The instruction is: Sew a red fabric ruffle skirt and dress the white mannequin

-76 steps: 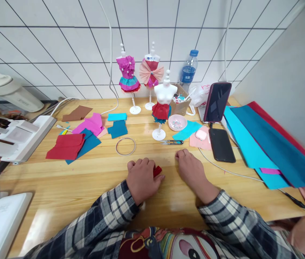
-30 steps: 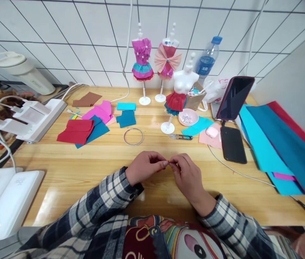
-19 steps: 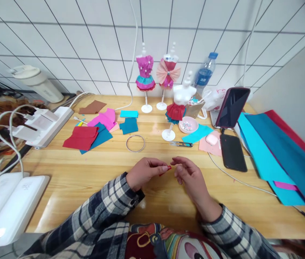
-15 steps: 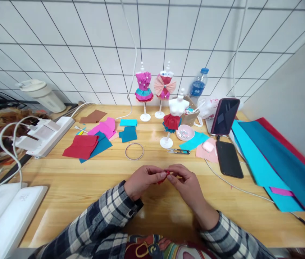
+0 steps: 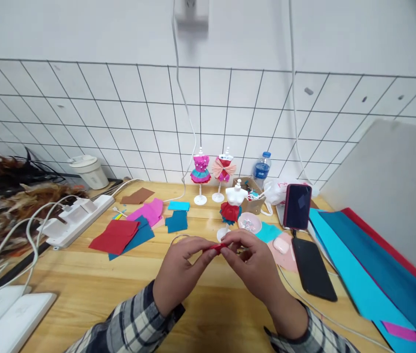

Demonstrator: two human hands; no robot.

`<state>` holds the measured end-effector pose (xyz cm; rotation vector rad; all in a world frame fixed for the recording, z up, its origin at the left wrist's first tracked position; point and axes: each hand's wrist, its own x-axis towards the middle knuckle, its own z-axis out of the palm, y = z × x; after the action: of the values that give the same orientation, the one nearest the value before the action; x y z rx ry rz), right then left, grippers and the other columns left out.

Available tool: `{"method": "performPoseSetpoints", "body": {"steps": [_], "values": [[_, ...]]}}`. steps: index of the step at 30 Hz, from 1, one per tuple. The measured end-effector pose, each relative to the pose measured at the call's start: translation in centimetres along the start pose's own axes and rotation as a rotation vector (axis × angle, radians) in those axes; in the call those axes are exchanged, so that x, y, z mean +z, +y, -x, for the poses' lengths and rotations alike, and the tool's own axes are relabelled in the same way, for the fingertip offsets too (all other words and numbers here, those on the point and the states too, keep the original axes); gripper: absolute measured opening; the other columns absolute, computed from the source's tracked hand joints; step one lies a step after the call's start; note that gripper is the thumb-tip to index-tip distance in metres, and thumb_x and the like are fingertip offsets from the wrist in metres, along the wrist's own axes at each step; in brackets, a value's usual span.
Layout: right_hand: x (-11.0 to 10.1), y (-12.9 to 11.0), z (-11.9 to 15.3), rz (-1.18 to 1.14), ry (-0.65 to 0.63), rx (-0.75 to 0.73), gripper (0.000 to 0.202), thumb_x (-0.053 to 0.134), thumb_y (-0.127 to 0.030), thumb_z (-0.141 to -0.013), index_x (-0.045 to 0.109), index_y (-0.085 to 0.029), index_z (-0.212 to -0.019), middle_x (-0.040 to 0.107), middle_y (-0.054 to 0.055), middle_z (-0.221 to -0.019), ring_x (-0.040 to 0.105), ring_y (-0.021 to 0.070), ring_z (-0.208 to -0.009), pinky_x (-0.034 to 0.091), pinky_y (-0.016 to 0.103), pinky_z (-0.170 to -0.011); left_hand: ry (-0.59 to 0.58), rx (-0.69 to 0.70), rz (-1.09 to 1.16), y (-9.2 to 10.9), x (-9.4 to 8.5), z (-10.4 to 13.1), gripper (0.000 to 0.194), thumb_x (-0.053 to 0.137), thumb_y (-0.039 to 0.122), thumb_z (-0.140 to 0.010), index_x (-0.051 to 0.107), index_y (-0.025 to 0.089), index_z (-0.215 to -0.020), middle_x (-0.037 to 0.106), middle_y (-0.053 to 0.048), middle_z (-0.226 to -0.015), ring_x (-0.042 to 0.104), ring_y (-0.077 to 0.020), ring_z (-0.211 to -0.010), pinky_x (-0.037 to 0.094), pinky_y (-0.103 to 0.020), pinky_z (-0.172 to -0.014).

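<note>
A small piece of red fabric (image 5: 217, 247) is pinched between both hands above the middle of the wooden table (image 5: 119, 289). My left hand (image 5: 184, 269) grips its left end with thumb and fingers. On its right end, my right hand (image 5: 254, 267) has a similar pinch. Just behind the hands stands a small white mannequin (image 5: 236, 195) in a red and teal skirt. Two dressed mannequins, one in pink and blue (image 5: 201, 169), one with a peach bow (image 5: 224, 169), are further back. A ring (image 5: 179, 237) and scissors are mostly hidden by the hands.
Red (image 5: 114, 236), teal and pink fabric pieces lie at left, near a power strip (image 5: 79, 220). A pink bowl (image 5: 249, 223), a propped phone (image 5: 298, 206), a black power bank (image 5: 314, 269) and long fabric sheets (image 5: 362, 264) are at right. A bottle (image 5: 262, 167) stands behind.
The camera view has tilted up, so the table items appear lower and more wall shows. Both hands have moved forward with the red fabric, now covering most of the ring and the scissors.
</note>
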<state>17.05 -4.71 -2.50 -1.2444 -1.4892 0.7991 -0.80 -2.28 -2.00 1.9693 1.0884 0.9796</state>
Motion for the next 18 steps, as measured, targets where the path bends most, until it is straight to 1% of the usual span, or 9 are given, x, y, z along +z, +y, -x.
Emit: {"method": "performPoseSetpoints", "body": {"steps": [3,6,9,10,12,13,14,16,18], "values": [[-0.5,-0.7,-0.5,-0.054,-0.021,-0.005,0.008,0.065,-0.026,-0.078,0.067,-0.021,-0.084,0.068,0.005,-0.089,0.055,0.0113,-0.064,0.041,0.018,-0.044,0.000,-0.027,0.038,1.1,-0.3,-1.1,0.025,0.058,0.039,-0.090,0.076,0.023,-0.086,0.076,-0.004,-0.086,0.067,-0.0199,-0.082,0.052,-0.030,-0.078],[-1.0,-0.5,-0.7,-0.091,0.013,-0.017,0.006,0.064,-0.026,-0.078,0.063,-0.021,-0.082,0.067,0.006,-0.097,0.054,0.0111,-0.065,0.039,0.017,-0.043,-0.013,-0.087,0.080,1.7,0.3,-1.6,0.029,0.056,0.043,-0.089,0.076,0.021,-0.085,0.075,-0.005,-0.087,0.067,-0.0206,-0.084,0.052,-0.031,-0.080],[-2.2,-0.1,-0.9,-0.120,0.032,0.026,0.006,0.062,-0.024,-0.077,0.058,-0.020,-0.077,0.067,0.007,-0.104,0.051,0.0094,-0.061,0.037,0.017,-0.041,-0.028,-0.092,0.076,1.8,1.1,-2.1,0.029,0.060,0.046,-0.086,0.073,0.021,-0.096,0.073,-0.007,-0.102,0.066,-0.0226,-0.096,0.051,-0.033,-0.088],[-2.7,0.0,-1.1,-0.135,0.047,0.052,0.007,0.062,-0.024,-0.077,0.055,-0.021,-0.077,0.068,0.008,-0.106,0.051,0.0093,-0.061,0.037,0.017,-0.040,0.005,-0.087,0.066,1.7,1.2,-2.4,0.031,0.059,0.047,-0.086,0.070,0.021,-0.100,0.072,-0.008,-0.107,0.065,-0.0232,-0.100,0.050,-0.035,-0.089],[-3.8,0.1,-1.5,-0.185,0.102,0.103,0.013,0.062,-0.025,-0.077,0.050,-0.021,-0.075,0.070,0.008,-0.108,0.056,0.0107,-0.064,0.038,0.017,-0.040,0.119,-0.085,0.044,1.2,1.4,-3.6,0.036,0.057,0.049,-0.087,0.064,0.019,-0.105,0.068,-0.010,-0.113,0.063,-0.0242,-0.104,0.049,-0.037,-0.090],[-4.3,0.2,-1.7,-0.225,0.128,0.126,0.017,0.063,-0.026,-0.076,0.047,-0.022,-0.075,0.071,0.009,-0.106,0.059,0.0126,-0.067,0.038,0.017,-0.040,0.177,-0.096,0.036,0.8,1.4,-4.4,0.037,0.056,0.049,-0.087,0.061,0.019,-0.108,0.067,-0.012,-0.115,0.062,-0.0245,-0.106,0.048,-0.039,-0.092],[-4.8,0.2,-1.9,-0.273,0.146,0.151,0.021,0.064,-0.028,-0.076,0.044,-0.023,-0.077,0.072,0.008,-0.101,0.062,0.0148,-0.071,0.040,0.017,-0.040,0.201,-0.090,0.023,0.3,1.5,-5.4,0.042,0.059,0.049,-0.085,0.058,0.018,-0.113,0.065,-0.013,-0.120,0.060,-0.0255,-0.111,0.047,-0.040,-0.095],[-5.4,0.4,-2.2,-0.366,0.151,0.208,0.028,0.067,-0.034,-0.076,0.042,-0.024,-0.083,0.072,0.006,-0.092,0.066,0.0186,-0.075,0.044,0.018,-0.039,0.140,-0.070,0.005,-0.6,1.5,-7.6,0.059,0.064,0.048,-0.082,0.048,0.020,-0.131,0.054,-0.013,-0.139,0.050,-0.0269,-0.129,0.040,-0.043,-0.105],[-5.7,0.6,-2.4,-0.412,0.141,0.254,0.035,0.071,-0.038,-0.074,0.044,-0.025,-0.092,0.072,0.004,-0.088,0.069,0.0209,-0.078,0.050,0.021,-0.042,0.048,-0.020,0.033,-1.5,1.8,-9.7,0.066,0.065,0.047,-0.082,0.043,0.021,-0.139,0.048,-0.012,-0.147,0.043,-0.0264,-0.137,0.034,-0.042,-0.112]]}}
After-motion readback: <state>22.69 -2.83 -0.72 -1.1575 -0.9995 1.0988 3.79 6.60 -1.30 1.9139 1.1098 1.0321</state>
